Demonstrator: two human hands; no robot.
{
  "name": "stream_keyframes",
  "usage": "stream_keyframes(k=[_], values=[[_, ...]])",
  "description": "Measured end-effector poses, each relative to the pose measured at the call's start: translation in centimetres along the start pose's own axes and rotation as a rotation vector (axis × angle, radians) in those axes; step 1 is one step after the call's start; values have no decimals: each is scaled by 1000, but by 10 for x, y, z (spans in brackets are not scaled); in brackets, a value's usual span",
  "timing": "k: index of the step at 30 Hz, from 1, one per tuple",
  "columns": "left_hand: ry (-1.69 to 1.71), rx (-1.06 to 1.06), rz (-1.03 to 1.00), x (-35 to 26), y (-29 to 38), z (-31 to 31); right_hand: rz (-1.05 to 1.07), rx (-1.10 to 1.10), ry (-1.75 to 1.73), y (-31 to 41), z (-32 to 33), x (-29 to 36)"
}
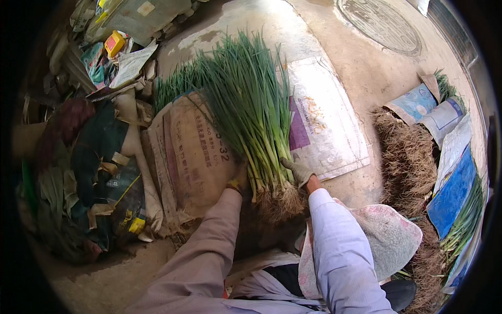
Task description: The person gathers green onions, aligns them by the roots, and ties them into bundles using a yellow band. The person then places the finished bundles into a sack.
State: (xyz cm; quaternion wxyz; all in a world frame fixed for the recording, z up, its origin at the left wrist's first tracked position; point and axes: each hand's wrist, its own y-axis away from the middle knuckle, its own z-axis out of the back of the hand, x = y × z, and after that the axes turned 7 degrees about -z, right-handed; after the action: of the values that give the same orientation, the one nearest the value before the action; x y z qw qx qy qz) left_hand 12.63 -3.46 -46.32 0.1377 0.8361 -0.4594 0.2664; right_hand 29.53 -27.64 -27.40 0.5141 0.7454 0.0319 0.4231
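Note:
A large bunch of green onions [255, 114] lies in front of me, leaves pointing away and pale roots [284, 202] towards me. Against the right side of its lower stalks is my right hand [301, 172] in a grey work glove, thumb showing and other fingers partly hidden. My left hand [237, 179], gloved and blurred, grips the opposite side of the stalks; its fingers are mostly hidden. Under the leaves on the right spreads a white woven sack [333, 117] with printing. A tan printed sack [192, 157] lies left of the bunch, with more onion leaves [176, 84] beyond it.
To the right, several onion bundles with matted brown roots [408, 157] lie wrapped in sacking, including a blue piece [453, 192]. A pile of dark bags [113, 196] and scraps fills the left. A yellow object [114, 44] rests farther back. A round manhole cover [379, 24] is set in the concrete floor.

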Motion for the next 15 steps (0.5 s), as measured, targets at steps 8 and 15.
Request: stream_keyframes(k=[8, 15], values=[[134, -142, 262, -25, -5, 27, 198, 241, -126, -31, -5, -26], [235, -225, 301, -73, -18, 74, 211, 152, -122, -44, -12, -34]])
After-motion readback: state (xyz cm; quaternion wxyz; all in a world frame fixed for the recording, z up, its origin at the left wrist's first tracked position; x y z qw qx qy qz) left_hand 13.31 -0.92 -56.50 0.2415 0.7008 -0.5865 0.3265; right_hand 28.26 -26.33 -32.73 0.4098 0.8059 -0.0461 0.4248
